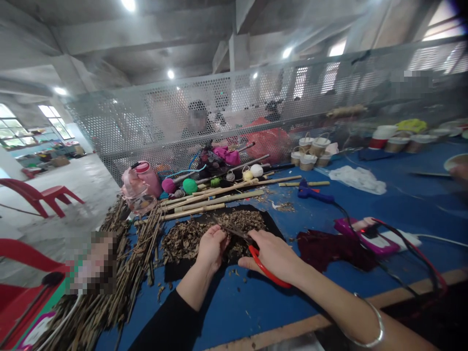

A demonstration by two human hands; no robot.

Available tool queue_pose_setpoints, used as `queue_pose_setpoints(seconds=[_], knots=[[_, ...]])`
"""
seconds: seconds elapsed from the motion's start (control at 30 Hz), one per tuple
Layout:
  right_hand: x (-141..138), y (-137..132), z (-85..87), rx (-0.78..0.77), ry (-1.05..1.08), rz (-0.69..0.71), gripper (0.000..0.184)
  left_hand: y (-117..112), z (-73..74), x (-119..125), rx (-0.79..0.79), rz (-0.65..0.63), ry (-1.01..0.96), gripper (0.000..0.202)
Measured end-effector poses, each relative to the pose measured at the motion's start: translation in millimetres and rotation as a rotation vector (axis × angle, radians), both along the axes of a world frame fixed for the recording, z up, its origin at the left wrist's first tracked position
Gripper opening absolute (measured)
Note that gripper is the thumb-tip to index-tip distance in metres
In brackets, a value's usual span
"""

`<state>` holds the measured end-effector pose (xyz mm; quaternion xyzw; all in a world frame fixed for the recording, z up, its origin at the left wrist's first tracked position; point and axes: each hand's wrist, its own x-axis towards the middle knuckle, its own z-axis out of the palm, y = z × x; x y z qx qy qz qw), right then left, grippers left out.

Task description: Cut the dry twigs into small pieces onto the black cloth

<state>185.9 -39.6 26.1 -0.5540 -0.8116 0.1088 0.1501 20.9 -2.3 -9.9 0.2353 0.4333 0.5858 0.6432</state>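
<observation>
My right hand (272, 251) grips a pair of scissors with red handles (269, 273). The dark blades (234, 229) point left, toward the fingertips of my left hand (212, 246). That hand is closed in a pinch, and whatever lies between its fingers is too small and hidden to name. Beneath both hands, a heap of brown dried plant bits (183, 239) is spread over a black cloth (275, 223). Loose crumbs lie on the blue tabletop (234, 302) nearer to me.
Long dried stalks (120, 273) are piled at left. Behind the heap lie bamboo sticks (219, 200) and yarn balls (190, 185). On the right are a blue glue gun (314, 193), a dark red cloth (329, 251) and a purple power strip (369, 239) with cords. A perforated metal screen (157, 117) stands behind.
</observation>
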Motion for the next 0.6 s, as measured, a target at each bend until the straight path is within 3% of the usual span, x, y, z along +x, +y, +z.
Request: queue_pose_setpoints(seconds=[0.27, 0.47, 0.6], knots=[[-5.1, 2.4, -2.4, 0.021, -0.024, 0.001, 0.063, -3.9, -2.7, 2.0, 0.066, 0.052, 0.144, 0.039], [-5.3, 2.7, -14.0, 0.061, 0.003, -0.016, 0.057, -4.1, -5.3, 3.6, -0.008, 0.041, 0.169, 0.041], [-5.0, 2.1, -11.9, 0.036, -0.05, -0.018, 0.054, -5.4, -2.3, 3.3, -0.047, 0.041, 0.164, 0.041]])
